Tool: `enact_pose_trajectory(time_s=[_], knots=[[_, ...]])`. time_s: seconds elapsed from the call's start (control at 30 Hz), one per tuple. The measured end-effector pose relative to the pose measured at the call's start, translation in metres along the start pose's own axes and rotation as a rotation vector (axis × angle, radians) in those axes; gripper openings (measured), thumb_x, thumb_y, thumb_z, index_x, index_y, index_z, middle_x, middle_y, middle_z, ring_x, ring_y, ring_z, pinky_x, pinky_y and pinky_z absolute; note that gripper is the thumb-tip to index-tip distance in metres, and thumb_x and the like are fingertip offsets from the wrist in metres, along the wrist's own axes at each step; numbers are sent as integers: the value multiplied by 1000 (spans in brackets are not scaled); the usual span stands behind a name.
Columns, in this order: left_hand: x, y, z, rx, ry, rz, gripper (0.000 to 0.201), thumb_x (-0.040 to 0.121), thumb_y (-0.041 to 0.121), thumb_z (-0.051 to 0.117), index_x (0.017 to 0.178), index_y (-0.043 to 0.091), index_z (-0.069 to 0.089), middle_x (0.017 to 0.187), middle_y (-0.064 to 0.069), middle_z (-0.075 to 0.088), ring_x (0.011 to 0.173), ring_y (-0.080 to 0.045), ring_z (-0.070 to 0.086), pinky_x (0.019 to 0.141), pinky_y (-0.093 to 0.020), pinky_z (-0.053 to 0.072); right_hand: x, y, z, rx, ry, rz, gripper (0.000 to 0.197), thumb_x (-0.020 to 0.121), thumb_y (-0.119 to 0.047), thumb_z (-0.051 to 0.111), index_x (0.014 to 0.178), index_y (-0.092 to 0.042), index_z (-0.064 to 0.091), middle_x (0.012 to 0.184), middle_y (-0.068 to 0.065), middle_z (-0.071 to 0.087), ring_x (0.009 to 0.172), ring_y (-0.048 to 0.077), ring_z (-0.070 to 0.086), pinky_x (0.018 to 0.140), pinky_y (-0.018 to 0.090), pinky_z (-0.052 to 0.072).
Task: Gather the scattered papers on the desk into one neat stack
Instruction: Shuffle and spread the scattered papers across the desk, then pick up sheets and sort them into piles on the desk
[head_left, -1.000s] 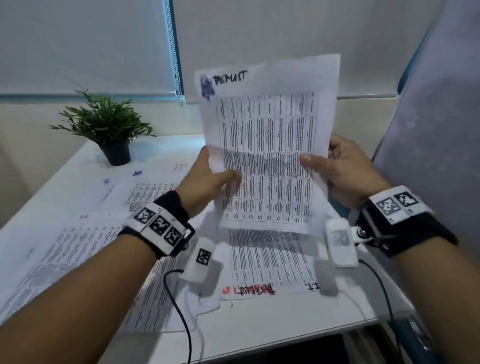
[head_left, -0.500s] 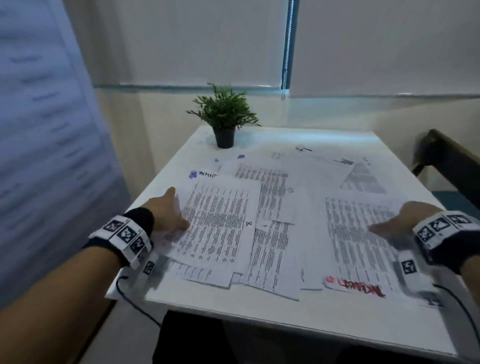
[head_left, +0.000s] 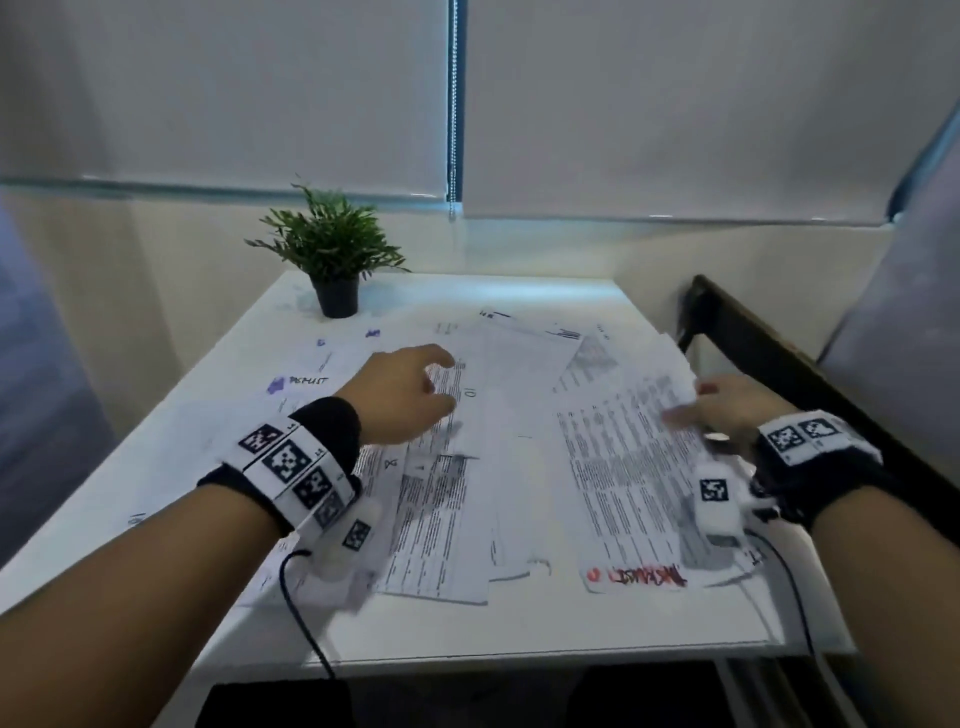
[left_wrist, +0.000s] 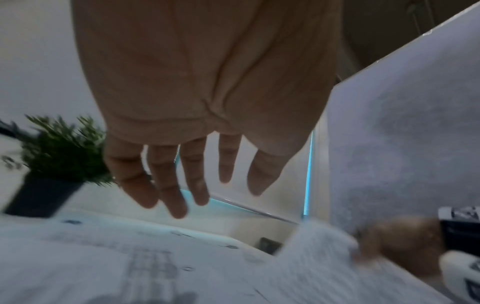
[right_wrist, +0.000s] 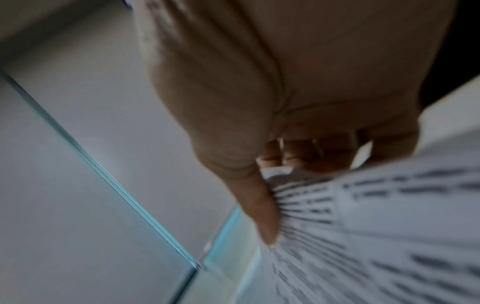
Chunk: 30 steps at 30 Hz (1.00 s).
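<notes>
Several printed sheets (head_left: 447, 499) lie overlapping and askew across the white desk (head_left: 467, 634). My left hand (head_left: 441, 379) hovers over the middle sheets with fingers spread and straight; in the left wrist view the left hand (left_wrist: 197, 185) holds nothing above the papers (left_wrist: 130, 267). My right hand (head_left: 727, 410) pinches the raised right edge of a sheet with red lettering (head_left: 623, 457) at its near end. In the right wrist view the thumb (right_wrist: 262, 205) lies on top of that sheet (right_wrist: 376, 236) and the fingers curl beneath it.
A small potted plant (head_left: 332, 254) stands at the desk's back left. A dark frame (head_left: 769, 353) borders the desk's right side, with a grey partition (head_left: 909, 312) behind it. Window blinds hang behind the desk. Wrist-camera cables trail over the front edge.
A second ago both hands held one sheet upright. Since then it went down; my left hand has moved from the left sheets to the middle, and my right hand has lifted the right sheet's edge.
</notes>
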<state>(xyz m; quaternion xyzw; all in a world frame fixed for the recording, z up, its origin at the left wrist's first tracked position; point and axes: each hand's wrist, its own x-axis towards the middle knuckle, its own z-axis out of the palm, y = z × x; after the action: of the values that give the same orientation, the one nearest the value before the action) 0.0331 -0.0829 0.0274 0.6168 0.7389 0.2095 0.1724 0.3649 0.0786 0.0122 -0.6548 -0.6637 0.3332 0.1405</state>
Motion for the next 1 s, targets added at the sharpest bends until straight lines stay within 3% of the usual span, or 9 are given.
enact_pose_trajectory(time_s=[0.1, 0.2, 0.33, 0.47, 0.6, 0.67, 0.77, 0.87, 1.0], knots=[[10, 24, 16, -204, 35, 17, 61, 93, 49, 63, 148, 31, 45, 108, 4, 68, 91, -9, 66, 71, -22, 48, -27, -18, -32, 469, 51, -268, 26, 78, -4, 82, 102, -10, 75, 95, 13, 82, 74, 30, 76, 78, 47, 61], [19, 41, 23, -622, -12, -23, 88, 85, 61, 66, 158, 36, 23, 133, -6, 63, 115, -24, 64, 103, -43, 51, -51, -49, -44, 865, -85, -469, 27, 89, 1, 65, 114, -6, 71, 108, 14, 80, 83, 25, 80, 72, 42, 66], [18, 49, 14, -1003, -90, -38, 106, 82, 47, 77, 161, 42, 7, 156, -6, 46, 137, -30, 47, 119, -55, 32, -50, -80, -23, 1065, -203, -516, 42, 99, 0, 54, 141, 3, 55, 132, 23, 69, 111, 33, 73, 95, 52, 58], [9, 15, -5, -1139, -25, -19, 50, 95, -5, 61, 142, 11, 49, 137, -14, 65, 125, -34, 63, 103, -38, 54, -35, -106, 32, 1063, -296, -376, 43, 101, -3, 56, 143, 1, 55, 138, 24, 65, 126, 43, 63, 98, 60, 54], [-8, -58, -31, -800, 106, -253, 64, 73, 1, 71, 134, 10, 55, 126, -21, 70, 110, -46, 68, 100, -60, 52, -29, -128, 102, 778, -366, -257, 32, 95, 0, 68, 126, -4, 69, 118, 17, 77, 109, 39, 73, 98, 58, 56], [-19, -87, -42, -518, 101, -397, 86, 73, 8, 80, 149, 17, 41, 136, -12, 63, 104, -33, 69, 85, -46, 60, -31, -134, 133, 588, -405, -258, 23, 91, -1, 73, 112, -11, 75, 105, 12, 81, 91, 28, 76, 84, 44, 63], [-38, -117, -46, -92, -20, -535, 105, 83, 18, 79, 163, 20, 11, 154, -14, 46, 113, -32, 61, 76, -29, 52, -33, -147, 171, 353, -433, -280, 19, 86, -6, 80, 103, -11, 72, 96, 17, 81, 77, 29, 77, 75, 44, 66], [-48, -136, -42, 205, -139, -608, 105, 89, 30, 72, 163, 21, -2, 148, -20, 52, 120, -36, 61, 90, -37, 55, -26, -155, 185, 276, -381, -240, 41, 83, -17, 86, 116, -12, 61, 83, 19, 79, 62, 27, 73, 62, 35, 61], [-40, -122, -41, 494, -74, -582, 74, 94, 44, 53, 158, 30, 19, 146, -20, 43, 131, -43, 47, 107, -52, 44, -6, -145, 159, 110, -262, -289, 36, 83, -37, 84, 106, -13, 70, 88, 7, 79, 75, 22, 76, 81, 40, 63]])
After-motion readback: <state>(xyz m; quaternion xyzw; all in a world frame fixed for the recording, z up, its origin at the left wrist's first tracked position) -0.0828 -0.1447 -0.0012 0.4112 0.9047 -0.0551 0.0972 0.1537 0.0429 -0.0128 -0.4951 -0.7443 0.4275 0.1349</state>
